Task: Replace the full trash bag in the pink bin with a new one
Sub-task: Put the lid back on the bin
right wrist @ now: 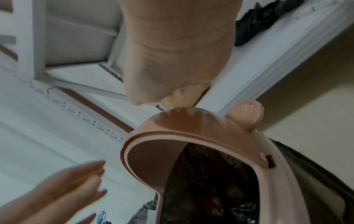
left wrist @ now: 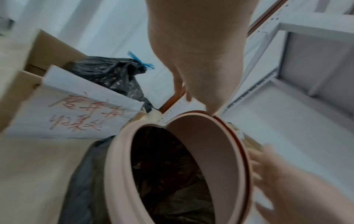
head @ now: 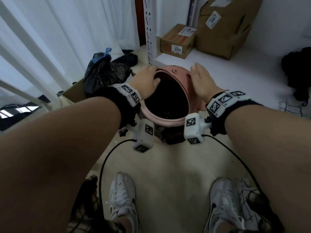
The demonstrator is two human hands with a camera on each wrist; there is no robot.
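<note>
The pink bin stands on the floor in front of me, under a domed pink lid with a small ear. A black bag lines the inside, and its edge hangs out below the rim. My left hand is at the left side of the lid's opening with straight fingers and the thumb at the edge. On the lid's right side, my right hand lies flat. A full black trash bag, tied with a blue drawstring, sits in a cardboard box to the left.
A white shelf upright rises just behind the bin. Two cardboard boxes stand on the low shelf, and dark cloth lies at the right. White curtains hang on the left. Cables trail over the floor by my shoes.
</note>
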